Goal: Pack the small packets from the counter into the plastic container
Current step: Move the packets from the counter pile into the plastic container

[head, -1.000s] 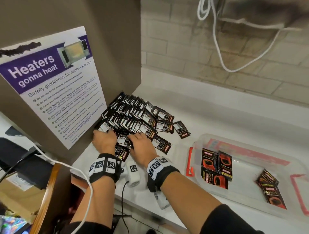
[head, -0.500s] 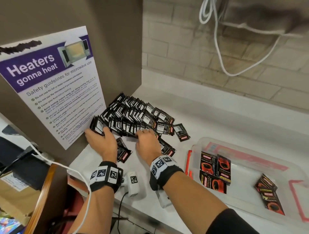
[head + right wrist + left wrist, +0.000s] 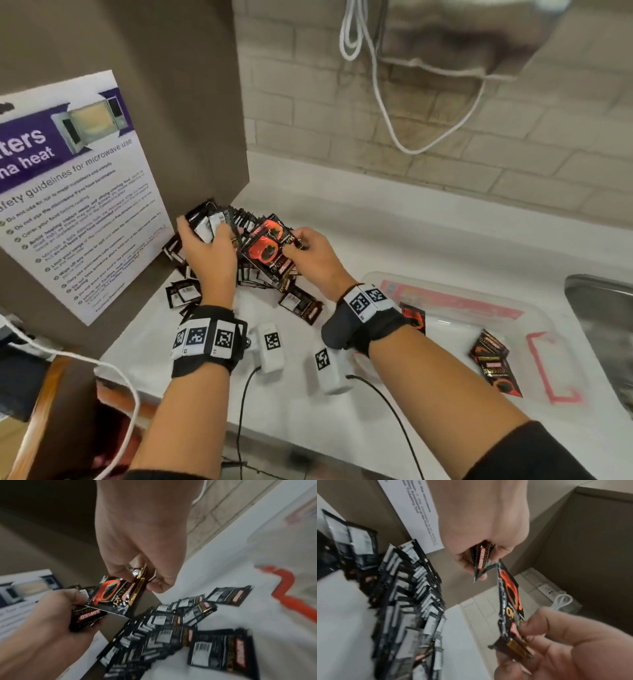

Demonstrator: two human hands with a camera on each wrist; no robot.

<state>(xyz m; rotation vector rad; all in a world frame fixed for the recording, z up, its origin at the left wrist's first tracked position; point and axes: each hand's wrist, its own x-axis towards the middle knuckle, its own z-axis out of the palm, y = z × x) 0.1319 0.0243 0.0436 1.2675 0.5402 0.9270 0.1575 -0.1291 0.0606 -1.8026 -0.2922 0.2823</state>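
Small black packets (image 3: 255, 274) lie in a spread pile on the white counter (image 3: 394, 240) against the brown panel. My left hand (image 3: 205, 240) is lifted over the pile and grips a bunch of packets (image 3: 205, 221), white labels up. My right hand (image 3: 296, 244) pinches a few packets (image 3: 267, 246) with an orange cup print. In the left wrist view the left hand (image 3: 479, 566) holds its packets (image 3: 482, 559); the right hand's packets (image 3: 115, 595) show in the right wrist view. The clear plastic container (image 3: 455, 298) lies to the right, with a few packets (image 3: 495, 363) inside.
A microwave safety poster (image 3: 78, 198) hangs on the brown panel at left. White cables (image 3: 376, 85) dangle before the brick wall. A metal sink rim (image 3: 603, 308) shows at far right. Two white tagged devices (image 3: 270, 346) with black leads lie at the counter's front edge.
Both hands have risen off the pile, each lifting a bunch of packets. The right hand's packets are turned so the orange cup print faces up. The camera has shifted right.
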